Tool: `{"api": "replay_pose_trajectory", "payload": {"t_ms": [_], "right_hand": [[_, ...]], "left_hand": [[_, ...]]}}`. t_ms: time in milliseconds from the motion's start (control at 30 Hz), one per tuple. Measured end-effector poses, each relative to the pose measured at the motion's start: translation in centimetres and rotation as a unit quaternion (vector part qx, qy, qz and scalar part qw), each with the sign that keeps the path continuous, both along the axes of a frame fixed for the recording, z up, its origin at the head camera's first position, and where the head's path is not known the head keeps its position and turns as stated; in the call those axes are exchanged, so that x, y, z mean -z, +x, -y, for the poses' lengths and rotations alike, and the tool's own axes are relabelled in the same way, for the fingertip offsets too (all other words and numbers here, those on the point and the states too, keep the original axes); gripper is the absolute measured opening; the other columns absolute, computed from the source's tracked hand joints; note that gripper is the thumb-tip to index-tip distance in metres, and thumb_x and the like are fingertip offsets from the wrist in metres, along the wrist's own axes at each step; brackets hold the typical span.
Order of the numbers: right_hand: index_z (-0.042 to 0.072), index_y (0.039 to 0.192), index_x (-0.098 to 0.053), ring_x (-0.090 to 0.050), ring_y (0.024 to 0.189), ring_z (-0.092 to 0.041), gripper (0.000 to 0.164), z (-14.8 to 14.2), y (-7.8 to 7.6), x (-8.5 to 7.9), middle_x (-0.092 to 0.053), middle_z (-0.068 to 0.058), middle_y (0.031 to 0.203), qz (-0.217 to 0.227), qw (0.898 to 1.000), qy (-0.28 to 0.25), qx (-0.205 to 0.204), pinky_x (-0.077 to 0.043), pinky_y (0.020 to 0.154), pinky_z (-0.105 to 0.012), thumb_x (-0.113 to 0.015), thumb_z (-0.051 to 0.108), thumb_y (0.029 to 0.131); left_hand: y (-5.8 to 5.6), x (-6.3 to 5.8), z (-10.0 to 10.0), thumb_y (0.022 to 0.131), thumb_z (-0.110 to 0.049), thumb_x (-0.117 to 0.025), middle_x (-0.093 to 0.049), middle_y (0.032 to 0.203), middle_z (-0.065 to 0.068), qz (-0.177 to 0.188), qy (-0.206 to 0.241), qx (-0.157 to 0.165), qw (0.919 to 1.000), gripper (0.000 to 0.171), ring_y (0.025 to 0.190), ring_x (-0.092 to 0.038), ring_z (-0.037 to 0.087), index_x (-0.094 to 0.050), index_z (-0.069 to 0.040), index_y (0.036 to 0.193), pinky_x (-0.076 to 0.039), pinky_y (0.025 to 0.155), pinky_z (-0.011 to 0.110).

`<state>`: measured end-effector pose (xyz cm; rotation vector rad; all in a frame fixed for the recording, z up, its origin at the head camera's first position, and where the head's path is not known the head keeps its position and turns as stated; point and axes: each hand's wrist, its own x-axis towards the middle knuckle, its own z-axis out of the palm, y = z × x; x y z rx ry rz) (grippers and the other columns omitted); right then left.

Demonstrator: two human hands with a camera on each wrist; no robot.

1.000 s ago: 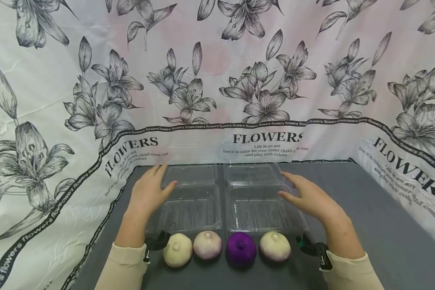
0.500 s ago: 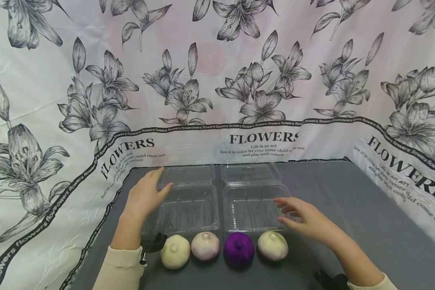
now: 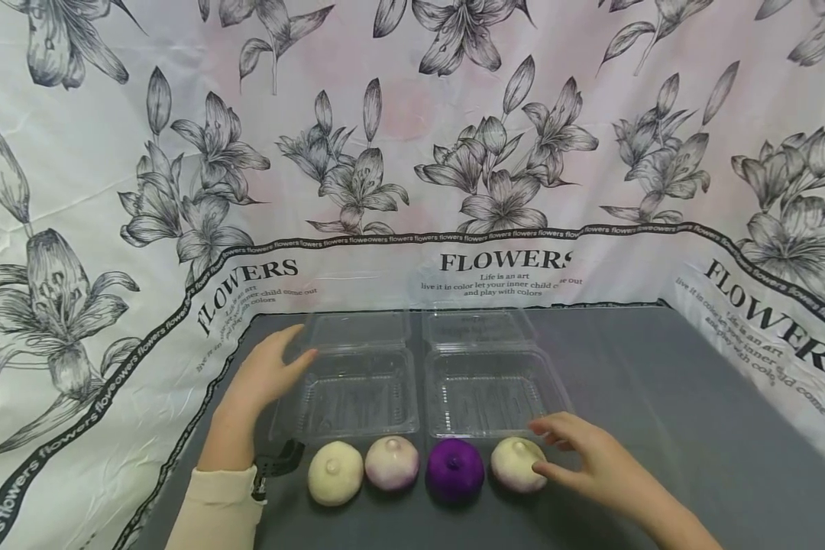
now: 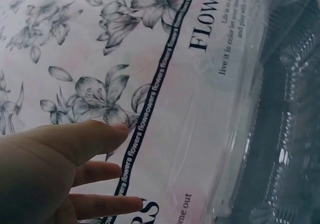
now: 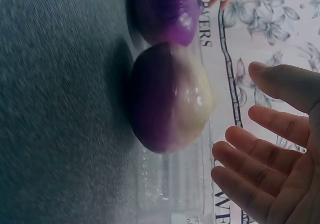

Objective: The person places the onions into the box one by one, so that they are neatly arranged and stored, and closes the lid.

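Observation:
In the head view, several round, turnip-like vegetables stand in a row. At the right end is a white-and-purple turnip [image 3: 512, 467], beside an all-purple one [image 3: 455, 470]. Farther left are a pale pinkish one [image 3: 393, 463] and a cream one [image 3: 334, 473]. My right hand [image 3: 594, 462] hovers by the right-end turnip, thumb and fingers spread; the right wrist view shows a gap between the hand [image 5: 280, 149] and the turnip [image 5: 167, 99]. My left hand [image 3: 264, 374], fingers extended and holding nothing, is at the left side of the left clear plastic box [image 3: 357, 393].
Behind the vegetables, a second clear plastic box [image 3: 495, 389] stands right of the first, both with lids [image 3: 477, 327] laid open toward the back. The grey tabletop [image 3: 694, 397] extends right. A flower-printed cloth [image 3: 412, 153] hangs behind and along the sides.
My right hand has come down and nearer, from beside the right box to the right-end turnip. The left hand has shifted slightly left and lower. The vegetables and boxes stay in place.

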<state>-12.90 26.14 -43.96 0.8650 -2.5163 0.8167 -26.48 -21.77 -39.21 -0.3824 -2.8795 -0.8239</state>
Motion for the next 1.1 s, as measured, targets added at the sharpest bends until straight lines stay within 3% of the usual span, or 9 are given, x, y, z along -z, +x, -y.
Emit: {"api": "replay_pose_trajectory", "payload": {"t_ms": [167,367,467,567,700,867,1100], "right_hand": [[0.014,0.123,-0.069,-0.065,0.093,-0.008,0.049,0.3,0.6,0.2,-0.067,0.009,0.118,-0.008,1.0,0.021,0.002,-0.056,0.079,-0.027,-0.09,0.016,0.078],[0.012,0.122,-0.071,-0.063,0.093,-0.006,0.05,0.5,0.7,0.6,-0.065,0.01,0.12,-0.038,0.998,0.045,0.009,-0.055,0.077,-0.026,-0.091,0.02,0.076],[0.014,0.12,-0.071,-0.065,0.096,-0.008,0.053,0.6,0.7,1.1,-0.064,0.01,0.119,-0.061,0.996,0.061,0.017,-0.054,0.081,-0.022,-0.093,0.023,0.074],[0.016,0.119,-0.071,-0.065,0.099,-0.01,0.055,0.7,0.6,1.7,-0.063,0.01,0.119,-0.083,0.994,0.072,0.02,-0.048,0.087,-0.015,-0.095,0.026,0.07],[0.017,0.119,-0.071,-0.065,0.101,-0.011,0.058,1.0,0.5,2.3,-0.062,0.011,0.12,-0.093,0.993,0.073,0.025,-0.041,0.092,-0.009,-0.096,0.027,0.068],[0.017,0.117,-0.072,-0.065,0.099,-0.009,0.056,1.3,0.7,2.6,-0.061,0.012,0.121,-0.095,0.992,0.079,0.037,-0.046,0.089,-0.013,-0.096,0.027,0.067],[0.017,0.116,-0.071,-0.066,0.095,-0.008,0.057,1.4,1.0,2.7,-0.06,0.011,0.122,-0.11,0.988,0.095,0.044,-0.057,0.074,-0.027,-0.096,0.033,0.068]], "left_hand": [[0.4,0.7,1.4,0.105,-0.037,-0.058,-0.041,0.154,0.029,0.025,0.004,0.009,0.9996,0.065,0.141,-0.037,0.051,-0.039,0.0,0.155,-0.03,0.112,0.066],[-0.3,3.7,3.8,0.106,-0.038,-0.056,-0.049,0.147,0.029,0.057,0.079,0.004,0.9953,0.065,0.122,-0.057,0.047,-0.035,-0.003,0.158,-0.051,0.093,0.059],[-0.8,5.8,4.7,0.108,-0.037,-0.053,-0.054,0.14,0.029,0.082,0.16,0.023,0.9834,0.065,0.108,-0.065,0.038,-0.03,-0.003,0.159,-0.056,0.085,0.049],[-1.3,8.0,5.3,0.11,-0.03,-0.05,-0.058,0.134,0.03,0.099,0.235,0.049,0.9657,0.061,0.095,-0.07,0.028,-0.029,-0.001,0.159,-0.058,0.079,0.038],[-1.4,9.9,5.6,0.11,-0.023,-0.05,-0.06,0.131,0.03,0.102,0.29,0.068,0.949,0.055,0.09,-0.07,0.022,-0.034,0.0,0.157,-0.058,0.075,0.032],[-1.0,10.8,5.8,0.109,-0.02,-0.053,-0.06,0.132,0.03,0.11,0.333,0.063,0.9343,0.052,0.094,-0.071,0.021,-0.04,-0.001,0.155,-0.056,0.075,0.03],[-1.0,11.4,6.1,0.108,-0.018,-0.055,-0.062,0.13,0.03,0.091,0.339,0.082,0.933,0.051,0.096,-0.07,0.017,-0.042,-0.002,0.155,-0.054,0.077,0.03]]}}
